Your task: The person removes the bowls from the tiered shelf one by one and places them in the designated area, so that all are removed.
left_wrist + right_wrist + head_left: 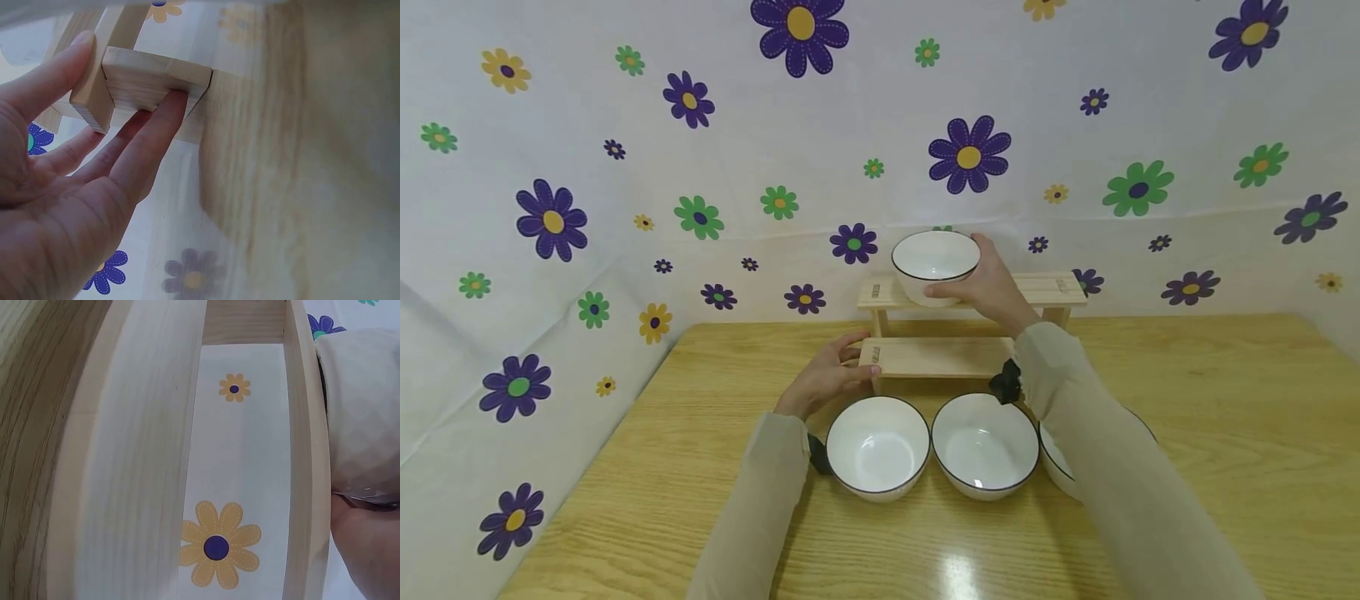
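Observation:
A white bowl with a dark rim (pixel 936 254) is in my right hand (pixel 988 283), thumb on its near side and fingers around its right side. It is at the left part of the two-tier wooden stand's upper board (pixel 1048 289); whether it touches the board, I cannot tell. In the right wrist view, the bowl's textured white side (pixel 362 412) and part of the hand (pixel 369 544) show at the right edge. My left hand (pixel 823 375) grips the left end of the lower board (pixel 940 357). The left wrist view shows fingertips against a wooden support (pixel 150 78).
Three similar bowls stand in a row before the stand: a left one (pixel 880 446), a middle one (pixel 985 446), and a right one (pixel 1060 471) partly behind my right sleeve. The wooden table (pixel 647 492) meets a flower-patterned cloth (pixel 737 125) at the back.

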Motion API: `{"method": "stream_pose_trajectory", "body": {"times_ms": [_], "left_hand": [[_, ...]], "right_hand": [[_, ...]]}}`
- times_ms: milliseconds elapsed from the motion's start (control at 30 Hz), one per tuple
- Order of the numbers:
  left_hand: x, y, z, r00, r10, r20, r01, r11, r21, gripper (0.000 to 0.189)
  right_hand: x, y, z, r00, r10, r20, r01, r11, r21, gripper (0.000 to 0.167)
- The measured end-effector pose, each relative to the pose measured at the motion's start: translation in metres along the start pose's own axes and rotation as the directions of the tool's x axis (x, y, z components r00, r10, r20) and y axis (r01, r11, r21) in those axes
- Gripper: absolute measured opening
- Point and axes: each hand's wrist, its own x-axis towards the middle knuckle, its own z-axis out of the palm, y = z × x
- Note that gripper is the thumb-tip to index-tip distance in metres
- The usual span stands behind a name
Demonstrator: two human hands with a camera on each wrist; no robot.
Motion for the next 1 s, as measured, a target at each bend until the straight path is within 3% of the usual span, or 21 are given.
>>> {"method": "stream_pose_trajectory", "body": {"times_ms": [400,1000], "left_hand": [[-0.001,0.001,0.000,1.000,0.005,-0.009,-0.005,1.000,0.023,0.075],[0.000,-0.001,-0.001,1.000,0.000,-0.006,0.001,1.000,0.016,0.076]], "right_hand": [[-0.011,-0.006,-0.022,0.999,-0.028,-0.015,0.029,0.999,0.017,0.101],[-0.035,-0.003,-0.066,1.000,-0.023,-0.015,0.021,0.995,-0.100,0.110]]}}
